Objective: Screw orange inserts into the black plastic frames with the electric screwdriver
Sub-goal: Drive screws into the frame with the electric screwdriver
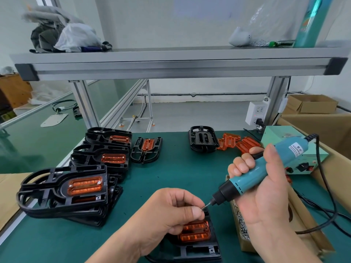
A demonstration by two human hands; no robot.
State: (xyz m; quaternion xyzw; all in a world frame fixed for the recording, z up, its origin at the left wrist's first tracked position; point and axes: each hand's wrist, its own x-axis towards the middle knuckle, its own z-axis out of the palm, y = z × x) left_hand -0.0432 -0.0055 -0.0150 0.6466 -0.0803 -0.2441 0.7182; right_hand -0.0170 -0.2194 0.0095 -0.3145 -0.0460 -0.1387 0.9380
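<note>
The right hand [266, 196] grips the screwdriver [239, 184]. The left hand [167, 211] pinches a screw [203, 207] at the screwdriver's tip, over the orange insert [195, 232] in a frame [199, 249].

- Electric screwdriver [266, 171]: a white label [296, 149] on its teal upper body carries blue print. The largest line begins "KEEN". The letters after that are blurred, and the smaller lines beside it are too small to read.
- Tall teal can [311, 21] on the upper shelf: printed markings, none legible.
</note>
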